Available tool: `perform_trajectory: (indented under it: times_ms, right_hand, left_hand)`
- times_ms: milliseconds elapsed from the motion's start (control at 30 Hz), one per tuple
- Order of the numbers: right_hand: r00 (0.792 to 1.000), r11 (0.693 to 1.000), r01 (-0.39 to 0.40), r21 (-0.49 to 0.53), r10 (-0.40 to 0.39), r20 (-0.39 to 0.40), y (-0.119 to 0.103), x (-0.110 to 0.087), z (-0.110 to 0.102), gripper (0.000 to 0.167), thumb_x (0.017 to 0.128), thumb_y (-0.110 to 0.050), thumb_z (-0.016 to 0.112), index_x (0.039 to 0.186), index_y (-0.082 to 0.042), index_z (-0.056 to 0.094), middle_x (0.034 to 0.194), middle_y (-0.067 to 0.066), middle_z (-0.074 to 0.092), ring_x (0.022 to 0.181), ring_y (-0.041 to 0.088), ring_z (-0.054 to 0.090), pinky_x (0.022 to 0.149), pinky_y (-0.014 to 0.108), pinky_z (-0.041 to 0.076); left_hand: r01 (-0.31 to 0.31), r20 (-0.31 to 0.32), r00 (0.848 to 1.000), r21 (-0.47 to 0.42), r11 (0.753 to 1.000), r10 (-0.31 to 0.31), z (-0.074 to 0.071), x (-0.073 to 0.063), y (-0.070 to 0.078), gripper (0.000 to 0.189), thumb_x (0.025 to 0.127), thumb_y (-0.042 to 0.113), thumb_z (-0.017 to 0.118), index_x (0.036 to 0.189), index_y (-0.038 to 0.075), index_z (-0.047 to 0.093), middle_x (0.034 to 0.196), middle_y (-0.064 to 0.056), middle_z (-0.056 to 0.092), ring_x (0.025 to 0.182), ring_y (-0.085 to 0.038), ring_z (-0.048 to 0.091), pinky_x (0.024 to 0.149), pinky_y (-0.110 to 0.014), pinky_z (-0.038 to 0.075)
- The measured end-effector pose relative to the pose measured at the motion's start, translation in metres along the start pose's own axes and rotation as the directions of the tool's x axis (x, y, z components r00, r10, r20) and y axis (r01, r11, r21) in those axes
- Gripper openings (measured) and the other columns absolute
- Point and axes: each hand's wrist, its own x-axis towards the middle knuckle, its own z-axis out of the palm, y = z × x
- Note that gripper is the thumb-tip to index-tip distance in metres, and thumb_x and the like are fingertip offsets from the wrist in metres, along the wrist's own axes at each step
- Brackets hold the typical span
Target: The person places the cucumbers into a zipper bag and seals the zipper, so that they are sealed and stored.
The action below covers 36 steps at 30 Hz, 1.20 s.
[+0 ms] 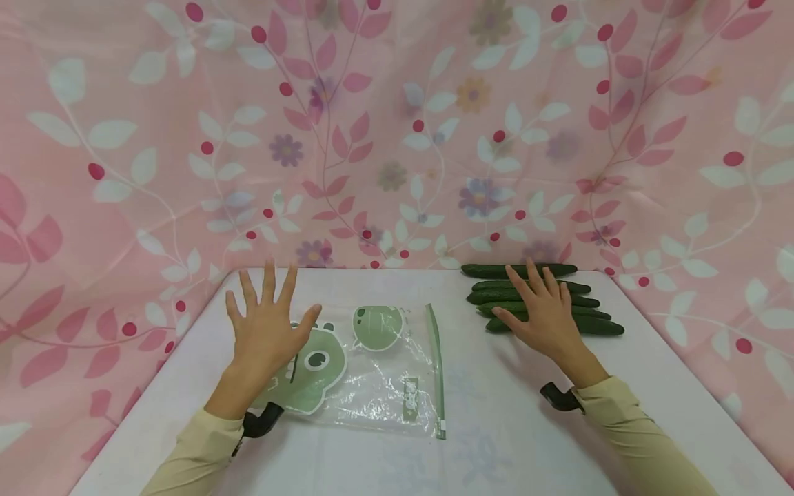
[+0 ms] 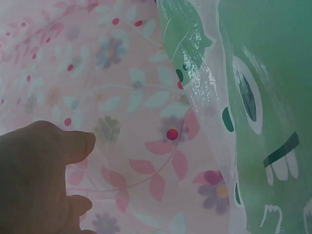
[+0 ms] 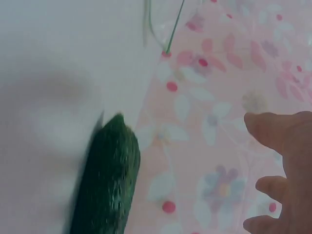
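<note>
My left hand (image 1: 263, 334) is spread with straight fingers over the left end of a clear zip bag (image 1: 384, 386), overlapping its green cartoon print. In the left wrist view the bag (image 2: 273, 87) fills the right side, apart from the thumb of the left hand (image 2: 36, 170). On the right, my right hand (image 1: 546, 320), fingers also spread, overlaps several dark green cucumbers (image 1: 589, 325) lying side by side. The right wrist view has one cucumber (image 3: 109, 180) large at lower left, with the right hand (image 3: 292, 156) apart from it. Neither hand holds anything.
Both stand over a white table (image 1: 496, 427), with the bag lying flat and its green zip strip (image 1: 437, 372) toward the cucumbers. The farthest cucumber (image 1: 484, 271) lies along the back edge. A pink floral cloth (image 1: 397, 138) hangs behind and around the table.
</note>
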Motion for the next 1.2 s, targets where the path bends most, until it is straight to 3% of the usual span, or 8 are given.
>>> perform_trajectory:
  times_ms: [300, 500, 667, 833, 933, 1033, 1100, 1200]
  right_hand:
    - [0.997, 0.952, 0.024, 0.306, -0.048, 0.068, -0.03, 0.003, 0.018, 0.074, 0.1, -0.027, 0.073, 0.162, -0.007, 0.037, 0.165, 0.023, 0.029, 0.146, 0.051, 0.028, 0.108, 0.074, 0.026]
    - [0.989, 0.856, -0.092, 0.508, 0.018, 0.15, -0.05, 0.0, 0.032, 0.057, 0.102, -0.021, 0.07, 0.153, -0.006, 0.051, 0.144, 0.019, 0.059, 0.124, 0.039, 0.06, 0.097, 0.057, 0.048]
    - [0.975, 0.787, -0.139, 0.601, 0.001, 0.224, -0.062, -0.005, 0.043, 0.047, 0.102, -0.01, 0.067, 0.146, 0.002, 0.056, 0.132, 0.019, 0.067, 0.114, 0.033, 0.066, 0.094, 0.049, 0.05]
    - [0.934, 0.645, -0.247, 0.723, -0.042, 0.356, -0.069, -0.009, 0.052, 0.045, 0.103, -0.004, 0.06, 0.144, 0.014, 0.05, 0.131, 0.029, 0.064, 0.118, 0.042, 0.063, 0.092, 0.046, 0.054]
    - [0.888, 0.527, -0.36, 0.77, -0.06, 0.456, -0.07, -0.01, 0.058, 0.048, 0.102, -0.001, 0.058, 0.144, 0.018, 0.046, 0.134, 0.031, 0.062, 0.118, 0.042, 0.064, 0.089, 0.043, 0.056]
    - [0.857, 0.441, -0.434, 0.785, -0.067, 0.512, -0.071, -0.011, 0.064, 0.049, 0.1, 0.0, 0.058, 0.145, 0.017, 0.046, 0.136, 0.029, 0.061, 0.115, 0.037, 0.066, 0.089, 0.042, 0.055]
    - [0.852, 0.412, -0.444, 0.796, -0.08, 0.517, -0.072, -0.01, 0.067, 0.051, 0.099, 0.002, 0.058, 0.146, 0.016, 0.045, 0.137, 0.029, 0.06, 0.115, 0.034, 0.067, 0.09, 0.042, 0.054]
    - [0.856, 0.406, -0.437, 0.802, -0.084, 0.509, -0.072, -0.01, 0.067, 0.053, 0.097, 0.006, 0.057, 0.148, 0.013, 0.045, 0.138, 0.026, 0.06, 0.114, 0.03, 0.067, 0.09, 0.04, 0.054]
  left_hand:
    - [-0.088, 0.135, 0.984, -0.172, 0.981, 0.112, 0.016, -0.01, 0.008, 0.083, 0.103, 0.049, 0.06, 0.167, 0.011, 0.024, 0.17, -0.023, 0.012, 0.149, -0.058, -0.002, 0.112, -0.076, 0.004]
    - [-0.194, 0.132, 0.963, -0.275, 0.942, 0.237, 0.036, -0.018, 0.023, 0.079, 0.099, 0.037, 0.069, 0.162, 0.004, 0.035, 0.165, -0.025, 0.027, 0.144, -0.062, 0.019, 0.106, -0.078, 0.025]
    - [-0.243, 0.156, 0.936, -0.365, 0.899, 0.317, 0.048, -0.022, 0.035, 0.074, 0.1, 0.028, 0.069, 0.161, 0.001, 0.036, 0.164, -0.023, 0.031, 0.147, -0.055, 0.022, 0.106, -0.073, 0.031]
    - [-0.301, 0.189, 0.902, -0.365, 0.881, 0.387, 0.057, -0.023, 0.041, 0.067, 0.102, 0.021, 0.066, 0.159, -0.002, 0.038, 0.162, -0.022, 0.036, 0.144, -0.047, 0.037, 0.106, -0.062, 0.041]
    - [-0.286, 0.244, 0.888, -0.368, 0.884, 0.389, 0.063, -0.023, 0.043, 0.066, 0.103, 0.021, 0.065, 0.159, -0.002, 0.038, 0.16, -0.022, 0.039, 0.142, -0.042, 0.043, 0.109, -0.056, 0.04]
    - [-0.25, 0.292, 0.882, -0.376, 0.892, 0.37, 0.069, -0.024, 0.046, 0.066, 0.103, 0.024, 0.066, 0.158, 0.0, 0.039, 0.157, -0.024, 0.042, 0.141, -0.041, 0.044, 0.112, -0.055, 0.037]
    - [-0.233, 0.302, 0.882, -0.386, 0.893, 0.361, 0.071, -0.024, 0.049, 0.065, 0.103, 0.026, 0.066, 0.157, 0.0, 0.041, 0.156, -0.025, 0.044, 0.14, -0.042, 0.045, 0.111, -0.056, 0.037]
    - [-0.237, 0.289, 0.883, -0.403, 0.884, 0.369, 0.071, -0.024, 0.058, 0.065, 0.102, 0.026, 0.067, 0.155, -0.002, 0.043, 0.153, -0.028, 0.046, 0.14, -0.044, 0.045, 0.111, -0.057, 0.037]
